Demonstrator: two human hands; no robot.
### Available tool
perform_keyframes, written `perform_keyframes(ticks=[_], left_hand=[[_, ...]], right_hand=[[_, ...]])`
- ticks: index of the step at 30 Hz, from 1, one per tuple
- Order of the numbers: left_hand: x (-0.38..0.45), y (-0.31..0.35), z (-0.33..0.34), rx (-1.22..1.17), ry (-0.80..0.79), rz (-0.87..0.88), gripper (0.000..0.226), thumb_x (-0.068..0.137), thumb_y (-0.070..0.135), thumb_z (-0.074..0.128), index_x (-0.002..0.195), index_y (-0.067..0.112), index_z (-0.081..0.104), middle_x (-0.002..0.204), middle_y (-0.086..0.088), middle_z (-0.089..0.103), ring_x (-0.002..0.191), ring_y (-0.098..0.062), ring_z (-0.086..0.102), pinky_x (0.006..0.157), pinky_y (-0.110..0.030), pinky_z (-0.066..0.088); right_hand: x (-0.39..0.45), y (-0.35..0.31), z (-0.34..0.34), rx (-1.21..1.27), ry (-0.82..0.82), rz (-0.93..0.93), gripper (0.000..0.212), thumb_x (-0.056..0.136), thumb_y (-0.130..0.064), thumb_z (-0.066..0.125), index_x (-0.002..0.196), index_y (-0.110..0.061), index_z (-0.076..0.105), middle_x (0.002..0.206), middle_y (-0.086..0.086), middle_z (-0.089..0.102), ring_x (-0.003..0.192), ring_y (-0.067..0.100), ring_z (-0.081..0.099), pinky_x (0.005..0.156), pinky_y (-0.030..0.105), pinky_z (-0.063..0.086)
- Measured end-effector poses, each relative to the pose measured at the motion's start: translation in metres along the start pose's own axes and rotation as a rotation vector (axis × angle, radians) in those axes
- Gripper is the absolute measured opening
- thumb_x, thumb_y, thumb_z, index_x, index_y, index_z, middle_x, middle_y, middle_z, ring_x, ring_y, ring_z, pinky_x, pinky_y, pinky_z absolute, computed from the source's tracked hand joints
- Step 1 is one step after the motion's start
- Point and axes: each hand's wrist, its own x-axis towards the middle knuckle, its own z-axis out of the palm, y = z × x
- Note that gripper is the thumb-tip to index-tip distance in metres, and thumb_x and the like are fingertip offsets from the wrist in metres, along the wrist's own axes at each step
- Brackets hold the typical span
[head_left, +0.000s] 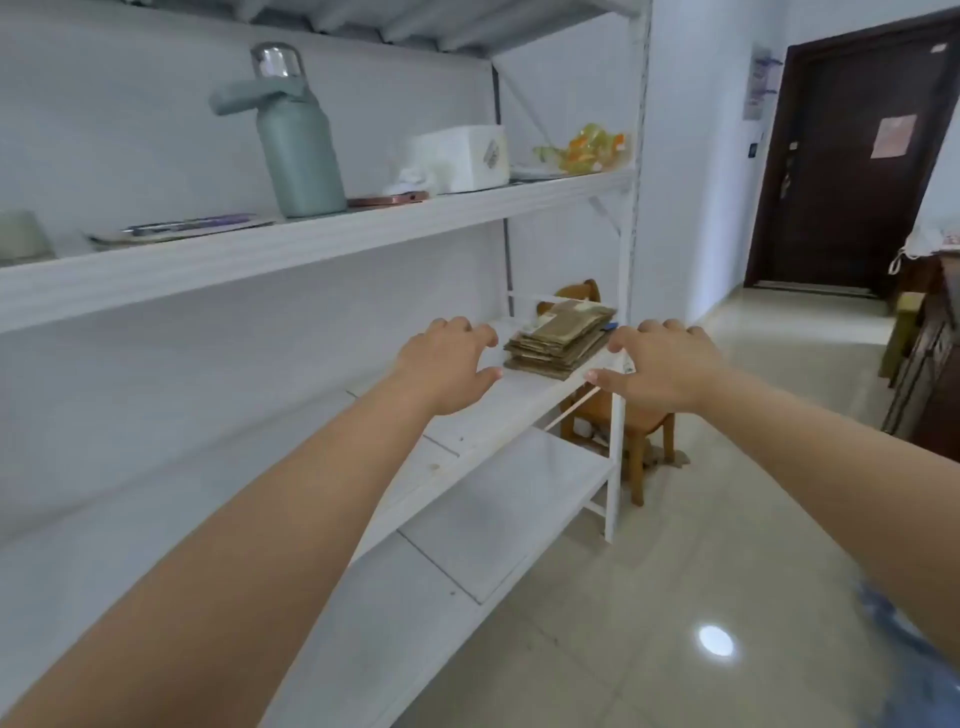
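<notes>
Lying stacked, flat cardboard sheets (560, 339) top white shelf (511, 402).

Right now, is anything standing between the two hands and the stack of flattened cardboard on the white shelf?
Nothing visible does. The left hand and the right hand hover open just short of the stack of flattened cardboard, one toward each side; it lies on the white shelf board.

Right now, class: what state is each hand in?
Left hand: open, holding nothing, just short of the cardboard stack.
Right hand: open, holding nothing.
</notes>
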Motion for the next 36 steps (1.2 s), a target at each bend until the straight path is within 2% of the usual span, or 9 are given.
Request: perform_keyframes(ticks=[8,19,23,28,32,36], left_hand=[[0.095,0.009,0.046,0.018,-0.055,-0.017,0.05,0.098,0.047,0.047,0.141,0.022,0.04,0.139,-0.007,0.045,0.128,-0.027,0.04,0.098,-0.042,0.042],[0.217,-0.057,0.102,-0.002,-0.072,-0.037,0.052,0.097,0.045,0.049,0.142,0.022,0.039,0.139,-0.004,0.045,0.129,-0.025,0.038,0.098,-0.041,0.043],[0.259,-0.083,0.121,-0.003,-0.093,-0.028,0.053,0.097,0.046,0.049,0.143,0.021,0.038,0.14,-0.005,0.045,0.129,-0.025,0.038,0.096,-0.041,0.043],[0.295,-0.099,0.148,-0.031,-0.102,-0.022,0.053,0.097,0.045,0.05,0.143,0.022,0.038,0.141,-0.005,0.044,0.128,-0.025,0.04,0.095,-0.04,0.044],[0.314,-0.111,0.177,-0.035,-0.112,-0.025,0.053,0.097,0.044,0.051,0.142,0.021,0.038,0.139,-0.005,0.045,0.127,-0.024,0.04,0.093,-0.038,0.043],[0.332,-0.122,0.209,-0.032,-0.145,-0.052,0.052,0.097,0.043,0.051,0.142,0.021,0.038,0.139,-0.005,0.045,0.128,-0.024,0.039,0.091,-0.038,0.043]], right_hand=[[0.085,0.051,0.047,0.007,-0.096,0.005,0.069,0.089,-0.073,0.034,0.133,-0.022,0.048,0.132,0.01,0.054,0.124,0.033,0.046,0.103,0.049,0.035],[0.231,0.062,0.109,0.0,-0.145,0.048,0.067,0.088,-0.071,0.04,0.135,-0.023,0.048,0.135,0.011,0.052,0.127,0.034,0.044,0.104,0.049,0.035],[0.284,0.062,0.13,-0.011,-0.151,0.068,0.076,0.085,-0.075,0.04,0.141,-0.024,0.045,0.144,0.01,0.047,0.132,0.034,0.04,0.107,0.049,0.033],[0.332,0.07,0.164,-0.035,-0.18,0.086,0.085,0.082,-0.077,0.042,0.147,-0.023,0.034,0.149,0.011,0.041,0.136,0.035,0.037,0.11,0.05,0.03],[0.359,0.079,0.199,-0.032,-0.237,0.095,0.084,0.08,-0.077,0.046,0.143,-0.022,0.038,0.147,0.01,0.043,0.134,0.034,0.039,0.107,0.05,0.033],[0.388,0.087,0.237,0.011,-0.251,0.073,0.084,0.081,-0.073,0.051,0.145,-0.02,0.034,0.149,0.012,0.039,0.135,0.035,0.037,0.109,0.051,0.036]])
